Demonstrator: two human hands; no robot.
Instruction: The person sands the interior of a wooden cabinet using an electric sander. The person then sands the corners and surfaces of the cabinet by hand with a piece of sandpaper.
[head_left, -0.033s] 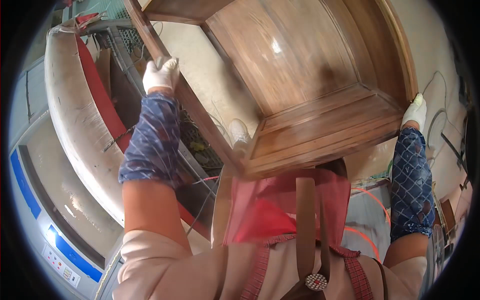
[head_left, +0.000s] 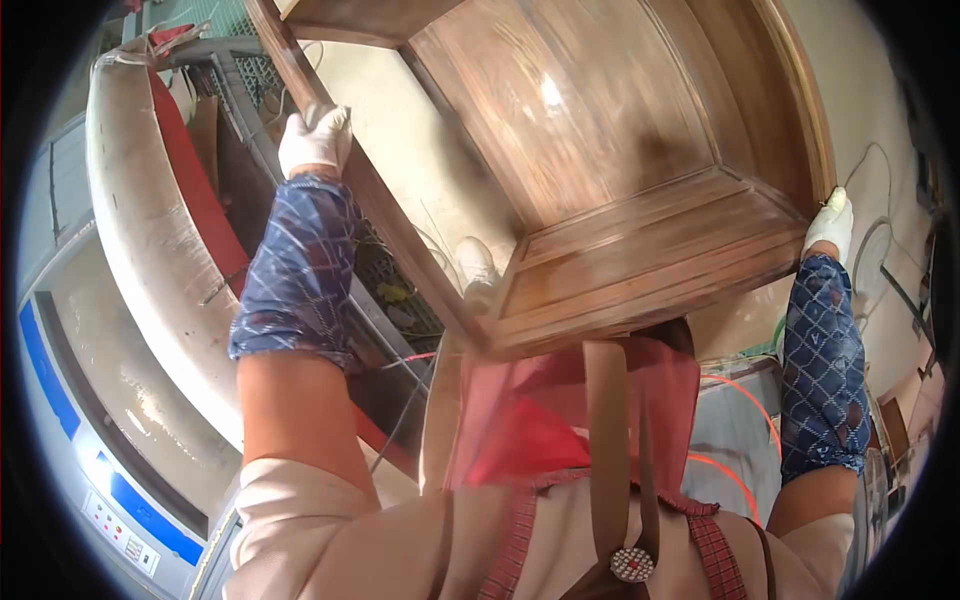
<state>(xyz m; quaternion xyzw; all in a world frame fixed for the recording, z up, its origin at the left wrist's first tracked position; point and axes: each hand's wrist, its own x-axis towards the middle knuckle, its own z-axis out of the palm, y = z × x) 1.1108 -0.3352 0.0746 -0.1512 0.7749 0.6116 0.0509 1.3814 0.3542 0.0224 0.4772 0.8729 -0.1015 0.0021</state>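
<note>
A brown wooden cabinet carcass (head_left: 610, 215) hangs tilted in front of me, with a panelled inside and a glossy finish. My left hand (head_left: 315, 142), in a white glove, is closed around the cabinet's long left rail. On the right, my gloved right hand (head_left: 830, 225) grips the cabinet's outer edge near its lower right corner; the far fingers are hidden behind the wood. Blue patterned sleeve covers reach up both forearms. The cabinet's near lower edge lies close to my red apron (head_left: 520, 430).
At left stands a long pale curved padded edge (head_left: 150, 230) with red lining, beside a grey machine with a button panel (head_left: 122, 535). A shoe (head_left: 477, 262) shows below the cabinet. Orange hose (head_left: 745, 400) and dark cables (head_left: 885, 220) lie at right.
My left hand has shifted very slightly up and to the left along the rail. The cabinet and my right hand look almost unmoved.
</note>
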